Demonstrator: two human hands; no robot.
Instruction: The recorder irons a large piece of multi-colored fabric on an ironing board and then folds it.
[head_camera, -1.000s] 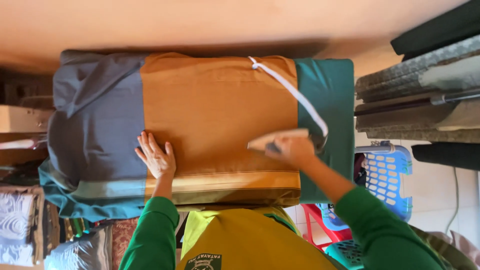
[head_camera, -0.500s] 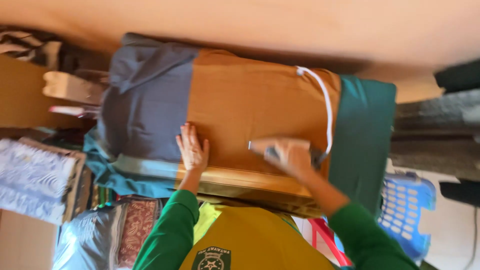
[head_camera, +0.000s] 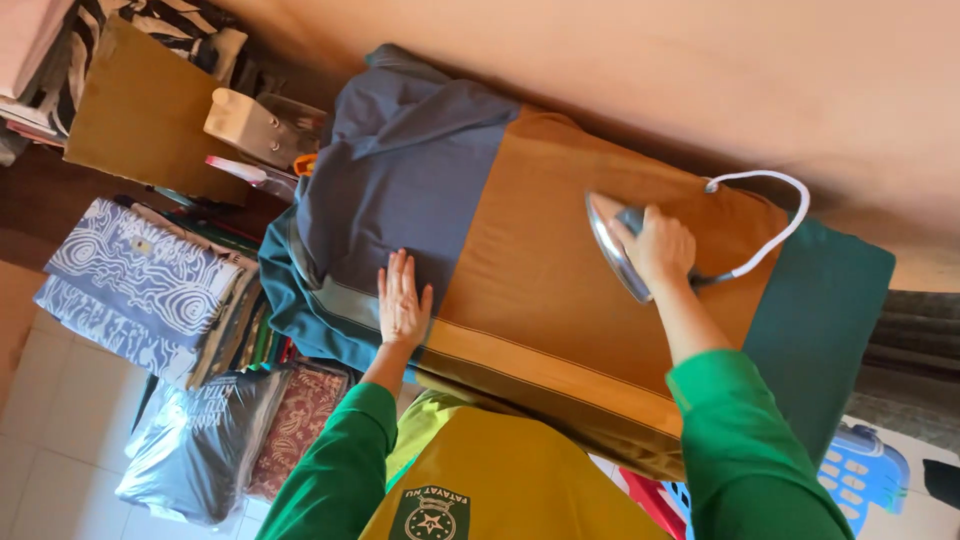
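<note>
A brown cloth (head_camera: 540, 270) lies spread over a grey-blue cloth (head_camera: 400, 190) on a board with a green cover (head_camera: 830, 300). My right hand (head_camera: 660, 245) grips the handle of a clothes iron (head_camera: 612, 245), tipped up on the brown cloth so its metal plate shows. A white cord (head_camera: 765, 215) loops away from the iron. My left hand (head_camera: 402, 300) rests flat, fingers apart, at the near edge where the grey-blue and brown cloths meet. Both arms wear green sleeves.
Folded patterned fabrics (head_camera: 140, 280) are stacked at the left, with wrapped bundles (head_camera: 210, 440) below them on the tiled floor. A brown board (head_camera: 140, 110) and small items stand beyond. A blue plastic basket (head_camera: 865, 475) sits at the lower right.
My right hand has carried the iron farther up the brown cloth and tipped it so its plate shows. The view has swung and tilted. My left hand stays flat on the cloth.
</note>
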